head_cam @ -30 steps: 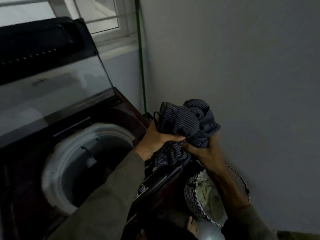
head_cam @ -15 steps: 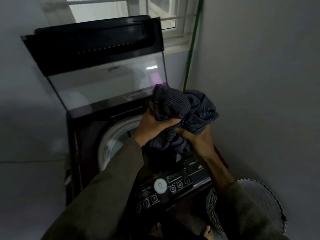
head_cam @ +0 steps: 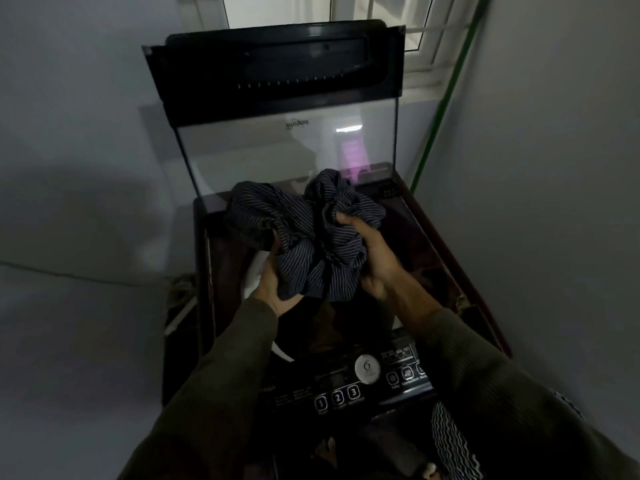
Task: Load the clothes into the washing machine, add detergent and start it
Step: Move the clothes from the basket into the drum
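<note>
A dark top-loading washing machine [head_cam: 429, 251] stands in front of me with its glass lid [head_cam: 277, 147] raised upright. A bunched dark striped garment [head_cam: 311, 233] hangs directly over the drum opening. My left hand [head_cam: 273, 289] grips its lower left part from underneath. My right hand [head_cam: 370, 251] grips its right side, fingers curled into the cloth. The garment hides most of the drum; only a bit of white drum rim [head_cam: 254, 275] shows at the left. The control panel [head_cam: 360, 379] with a round white dial lies at the near edge.
A zigzag-patterned laundry basket [head_cam: 453, 445] sits low at the right, partly behind my right sleeve. Grey walls close in on both sides. A green hose [head_cam: 446, 98] runs down the right corner under a window [head_cam: 377, 8].
Both hands carried the striped garment left from above the basket to over the drum opening. My view swung to face the machine squarely.
</note>
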Demonstrator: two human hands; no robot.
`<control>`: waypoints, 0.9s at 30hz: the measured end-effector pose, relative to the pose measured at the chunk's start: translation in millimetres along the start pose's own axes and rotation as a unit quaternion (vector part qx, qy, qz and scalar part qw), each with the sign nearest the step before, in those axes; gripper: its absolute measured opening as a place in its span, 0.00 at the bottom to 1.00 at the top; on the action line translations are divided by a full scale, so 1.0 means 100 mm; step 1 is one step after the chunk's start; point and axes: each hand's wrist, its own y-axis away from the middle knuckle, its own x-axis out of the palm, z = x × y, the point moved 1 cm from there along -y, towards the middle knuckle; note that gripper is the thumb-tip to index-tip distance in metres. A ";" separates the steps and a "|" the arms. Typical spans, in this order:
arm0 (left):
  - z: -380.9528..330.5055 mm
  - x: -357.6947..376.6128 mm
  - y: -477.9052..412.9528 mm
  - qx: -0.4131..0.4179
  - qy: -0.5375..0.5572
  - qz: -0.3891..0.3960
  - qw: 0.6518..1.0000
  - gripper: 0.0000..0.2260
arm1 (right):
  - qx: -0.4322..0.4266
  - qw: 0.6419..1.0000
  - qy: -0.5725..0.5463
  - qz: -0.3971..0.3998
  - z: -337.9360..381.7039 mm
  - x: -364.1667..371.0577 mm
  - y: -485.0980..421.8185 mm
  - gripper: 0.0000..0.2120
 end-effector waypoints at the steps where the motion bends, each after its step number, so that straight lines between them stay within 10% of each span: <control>1: -0.02 0.00 -0.05 -0.013 0.008 0.020 1.000 0.18 | 0.004 1.000 0.010 0.005 -0.03 -0.01 -0.05 0.21; 10: -0.05 -0.31 -0.48 0.025 -0.146 0.010 0.989 0.09 | 0.021 0.984 0.169 -0.048 -0.38 -0.33 -0.46 0.28; 15: 0.19 -0.56 -0.71 0.009 -0.342 -0.078 0.937 0.37 | 0.064 0.932 0.353 -0.056 -0.63 -0.61 -0.55 0.24; 22: 0.73 -0.78 -0.99 0.003 -0.510 -0.083 0.856 0.22 | 0.210 0.809 0.543 -0.075 -1.20 -0.93 -0.68 0.37; 27: 0.89 -0.83 -1.10 0.011 -0.534 -0.129 0.836 0.17 | 0.255 0.791 0.542 -0.123 -1.44 -0.89 -0.74 0.29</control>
